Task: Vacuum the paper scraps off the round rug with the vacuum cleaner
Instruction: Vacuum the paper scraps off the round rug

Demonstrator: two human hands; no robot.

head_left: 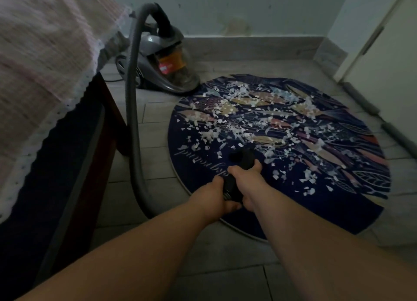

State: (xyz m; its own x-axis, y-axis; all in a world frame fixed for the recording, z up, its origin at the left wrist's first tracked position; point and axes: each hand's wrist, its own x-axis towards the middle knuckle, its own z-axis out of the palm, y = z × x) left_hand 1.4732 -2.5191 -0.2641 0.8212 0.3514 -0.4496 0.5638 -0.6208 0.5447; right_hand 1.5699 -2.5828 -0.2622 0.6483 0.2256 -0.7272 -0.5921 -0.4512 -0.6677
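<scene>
Our two hands are curled together around the black nozzle (237, 158) of the vacuum hose: the left hand (215, 193) grips the rear of the handle, and the right hand (246, 179) wraps it just ahead, fingers closed over the far side. Both arms are stretched almost straight, forward and down, side by side, aiming the nozzle at the near edge of the round rug (282, 207). The grey hose (132, 120) loops up from our hands and arches back to the vacuum cleaner (162, 63), which sits on the tiled floor (155, 120) just beyond the rug, beside a bed (45, 52) with a lace-edged cover. White paper scraps (248, 113) are strewn thickly over the middle and far side of the dark, feather-patterned rug. Only a small patch around the nozzle looks bare, so we judge the work barely begun, with nearly all the scraps left to lift. Whether the nozzle touches the rug, we cannot tell.
</scene>
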